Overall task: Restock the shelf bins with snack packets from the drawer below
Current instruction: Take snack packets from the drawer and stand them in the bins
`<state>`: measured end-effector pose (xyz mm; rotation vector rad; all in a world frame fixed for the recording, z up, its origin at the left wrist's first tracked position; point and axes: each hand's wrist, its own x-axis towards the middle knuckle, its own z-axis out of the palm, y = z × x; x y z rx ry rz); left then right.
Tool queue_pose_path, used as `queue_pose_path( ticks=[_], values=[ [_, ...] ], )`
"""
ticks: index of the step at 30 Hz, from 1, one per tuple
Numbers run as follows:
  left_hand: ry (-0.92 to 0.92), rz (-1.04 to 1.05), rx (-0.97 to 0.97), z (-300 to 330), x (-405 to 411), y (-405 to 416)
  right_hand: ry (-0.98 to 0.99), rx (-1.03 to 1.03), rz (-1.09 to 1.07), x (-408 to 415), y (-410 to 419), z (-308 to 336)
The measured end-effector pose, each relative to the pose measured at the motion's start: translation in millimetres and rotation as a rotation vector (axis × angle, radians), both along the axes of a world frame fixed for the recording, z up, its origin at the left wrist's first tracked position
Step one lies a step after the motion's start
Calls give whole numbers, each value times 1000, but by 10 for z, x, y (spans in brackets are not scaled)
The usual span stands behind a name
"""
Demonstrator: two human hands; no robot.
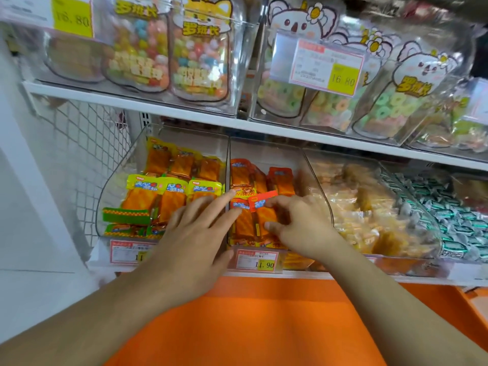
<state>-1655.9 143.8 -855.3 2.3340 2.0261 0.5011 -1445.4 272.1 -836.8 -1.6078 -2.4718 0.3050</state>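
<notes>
Both hands reach into the lower shelf's clear bins. The left hand (195, 231) lies flat with straight, spread fingers over the divider (228, 165) between the yellow-packet bin (116, 178) and the red-packet bin (311, 165), fingertips touching the red packets (244, 220) near the divider; it holds nothing. The right hand (298, 223) has curled fingers on one red packet (261, 200), forefinger at its top edge and thumb lower on its side, the packet lying tilted on the pile inside the red-packet bin.

That bin is filled to about its front lip, with open space behind the pile up to the shelf board (264, 125) above. The yellow packets (169, 191) lie stacked in rows in their bin, with green packets (125, 215) at the front. Right of the red-packet bin stand a bin of pale packets (369, 207) and one of teal sweets (454, 215). Price tags (257, 260) hang on the shelf's front edge, just below the hands. An orange surface (264, 320) lies under both forearms. Candy bags (200, 48) fill the upper shelf.
</notes>
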Motion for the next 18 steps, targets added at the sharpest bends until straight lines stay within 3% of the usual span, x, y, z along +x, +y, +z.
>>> queue_pose_path(
  ticks=[5,18],
  values=[
    [2,-16,32,-30,-14,4,-111,45,3,19,-43,0],
    [-9,-18,24,-34,-1,-1,-170,0,28,2,-37,21]
  ],
)
